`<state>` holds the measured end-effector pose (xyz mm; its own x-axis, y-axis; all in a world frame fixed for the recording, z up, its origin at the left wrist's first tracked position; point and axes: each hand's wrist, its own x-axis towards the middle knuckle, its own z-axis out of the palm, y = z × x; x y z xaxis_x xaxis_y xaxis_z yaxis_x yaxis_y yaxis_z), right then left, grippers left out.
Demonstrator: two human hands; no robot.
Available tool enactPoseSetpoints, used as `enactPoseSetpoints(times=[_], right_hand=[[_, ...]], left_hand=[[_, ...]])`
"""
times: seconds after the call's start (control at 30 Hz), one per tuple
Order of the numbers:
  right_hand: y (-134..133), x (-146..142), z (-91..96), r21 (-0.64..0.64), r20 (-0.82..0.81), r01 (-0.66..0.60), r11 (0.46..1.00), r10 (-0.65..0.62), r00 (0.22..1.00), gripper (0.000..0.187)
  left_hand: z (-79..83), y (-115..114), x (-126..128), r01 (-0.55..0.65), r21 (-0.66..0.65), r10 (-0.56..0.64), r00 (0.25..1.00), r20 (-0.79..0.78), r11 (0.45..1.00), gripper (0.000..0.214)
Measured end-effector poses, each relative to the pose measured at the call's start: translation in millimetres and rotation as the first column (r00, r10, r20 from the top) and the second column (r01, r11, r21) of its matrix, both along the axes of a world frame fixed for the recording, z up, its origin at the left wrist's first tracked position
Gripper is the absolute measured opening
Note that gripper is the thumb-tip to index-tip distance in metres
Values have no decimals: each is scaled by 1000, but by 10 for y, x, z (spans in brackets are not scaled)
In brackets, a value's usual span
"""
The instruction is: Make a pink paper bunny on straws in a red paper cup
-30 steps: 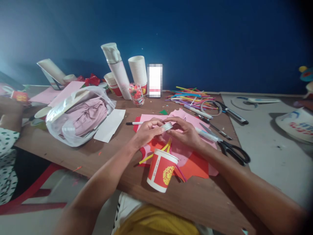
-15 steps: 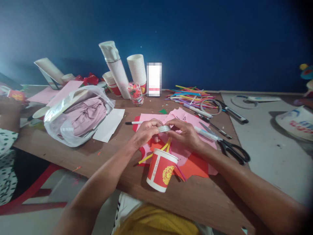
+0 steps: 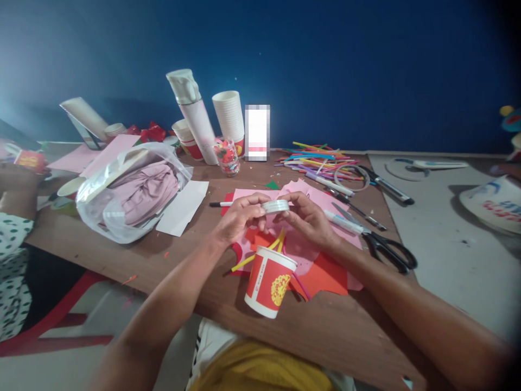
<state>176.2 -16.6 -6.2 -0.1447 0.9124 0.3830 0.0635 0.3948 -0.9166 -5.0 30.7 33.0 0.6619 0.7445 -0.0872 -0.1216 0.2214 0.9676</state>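
A roll of tape (image 3: 275, 207), whitish and narrow, is held up over the papers between both hands. My left hand (image 3: 243, 217) pinches its left side, and my right hand (image 3: 308, 217) has thumb and fingers closed on its right side. Just below stands a red and white paper cup (image 3: 268, 282) near the table's front edge. Yellow straws (image 3: 277, 241) show behind its rim, and a purple straw (image 3: 301, 287) sticks out at its right. Pink paper (image 3: 305, 255) and orange paper (image 3: 329, 276) lie under and behind the hands.
Black-handled scissors (image 3: 388, 250) and a cutter (image 3: 388, 184) lie at the right. Coloured straws (image 3: 321, 157) are heaped at the back, beside a phone (image 3: 257, 133), stacked cups (image 3: 228, 117) and a white flask (image 3: 193, 119). A plastic bag (image 3: 134, 190) sits left; another person's hand (image 3: 18, 182) is beyond.
The tape roll shows more fully between my hands, as my right fingers have shifted around its right side. The cup and papers stay where they were.
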Motion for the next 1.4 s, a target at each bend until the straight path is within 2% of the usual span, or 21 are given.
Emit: enactPoseSetpoints(times=[0.1,0.23,0.3,0.37,0.47,0.57,0.7,0.8,0.87,0.97,1.07,1.2,1.3,1.4], right_hand=[[6,9,12,46,81,48,998,-52,995,22],[9,13,21,207,266,124,970,-178,948,19],[8,7,14,247,302,125,961,-199,932,17],[10,1,6,248,300,125,961,-198,933,15],[20,-2,0,214,257,139,967,-193,947,15],[29,-5,-1,127,170,156,980,-176,970,15],[25,-33,9,-73,-98,94,993,-100,990,17],[29,-50,26,-138,-226,53,989,-84,970,19],[42,-44,34,-144,-223,67,987,-98,970,21],[65,-13,17,-152,-125,112,982,-131,983,24],[76,11,-33,-118,-44,188,975,-194,980,29],[82,8,-96,-76,-27,239,968,-241,970,32],[95,-3,-104,-98,-39,228,969,-232,972,28],[102,-15,-88,-138,-68,207,968,-218,974,25]], left_hand=[[28,-28,13,10,10,-9,1000,-30,1000,22],[40,-67,49,-18,37,22,991,-128,999,18],[17,-62,55,-31,20,34,987,-154,999,16],[-18,-42,48,-16,-14,14,993,-114,1000,14],[-65,-10,34,16,-44,-17,1000,-26,999,15],[-78,-5,37,27,-87,-25,999,25,996,19],[-59,-37,61,-7,-77,12,998,64,997,17],[-43,-66,76,-23,-25,25,998,58,999,18],[-31,-80,82,-27,8,27,998,52,1000,19],[4,-97,88,-63,84,62,998,13,994,19],[51,-118,94,-105,196,116,992,-46,975,20],[64,-136,95,-107,296,130,990,-62,949,19],[22,-124,90,-108,283,123,992,-36,953,20],[-17,-105,84,-120,228,127,992,-17,966,29]])
